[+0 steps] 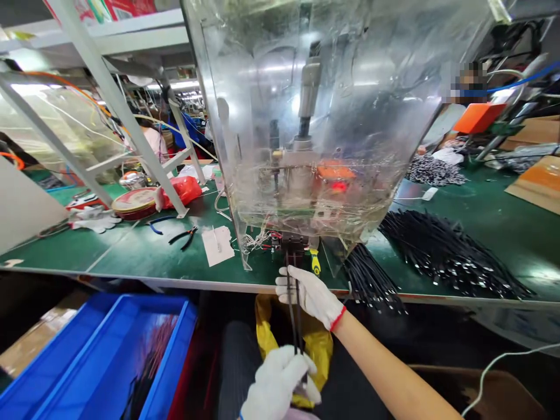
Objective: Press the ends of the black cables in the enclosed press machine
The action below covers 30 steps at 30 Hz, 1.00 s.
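Two thin black cables [293, 321] run from a small dark fixture [294, 242] at the foot of the shielded machine down toward my lap. My left hand [280, 379], in a white glove, is closed around their lower part. Higher up, just below the fixture, my right hand [312, 296] holds the same cables between thumb and fingers; its white glove has a red cuff. The cables' upper ends are hidden inside the fixture. A yellow-handled tool [315, 261] lies just right of the fixture.
A clear plastic shield [363, 122] encloses the machine. Black cable bundles [441, 251] lie on the green bench to the right. Pliers [184, 236] and a white card [217, 246] lie left. Blue bins [120, 350] stand below left. Other people are in the background.
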Motion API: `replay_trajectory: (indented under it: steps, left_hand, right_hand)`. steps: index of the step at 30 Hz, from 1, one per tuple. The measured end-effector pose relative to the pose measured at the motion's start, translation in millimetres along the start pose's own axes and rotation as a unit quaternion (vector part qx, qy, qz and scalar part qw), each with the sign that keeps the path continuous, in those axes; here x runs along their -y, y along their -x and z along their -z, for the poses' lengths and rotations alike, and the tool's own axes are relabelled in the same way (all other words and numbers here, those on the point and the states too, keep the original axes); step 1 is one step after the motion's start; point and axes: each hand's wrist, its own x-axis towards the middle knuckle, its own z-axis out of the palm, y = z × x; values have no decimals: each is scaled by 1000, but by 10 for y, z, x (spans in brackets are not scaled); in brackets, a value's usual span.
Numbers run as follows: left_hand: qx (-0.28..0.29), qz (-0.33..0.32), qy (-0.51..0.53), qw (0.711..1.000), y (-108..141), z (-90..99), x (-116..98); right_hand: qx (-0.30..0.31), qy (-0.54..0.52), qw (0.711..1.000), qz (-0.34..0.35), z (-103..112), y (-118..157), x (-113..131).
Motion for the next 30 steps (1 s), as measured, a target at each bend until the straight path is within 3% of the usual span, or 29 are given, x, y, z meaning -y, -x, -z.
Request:
replay_trajectory:
  steps: [5, 10, 13, 22, 26, 30]
  left_hand:
    - [-8, -48, 33, 998, -257, -59, -362]
    - [-45, -78, 61, 994, -332, -60, -539]
    - [-48, -85, 79, 992, -318, -24, -453]
    - [-27, -76, 128, 989, -366, 192, 112]
    - [-38, -85, 135, 986, -353, 260, 166]
    - [-27, -94, 157, 983, -397, 290, 76]
  right_hand:
    - [-1, 61, 998, 8, 71, 71, -138]
    - [-37, 20, 999, 10, -22, -65, -10]
    - [-38, 8, 999, 15, -67, -136, 84]
    - [-13, -14, 1000, 8, -56, -218, 72]
    - [-12, -23, 1000, 7, -56, -245, 80]
    - [-19, -18, 1000, 14, -54, -250, 67]
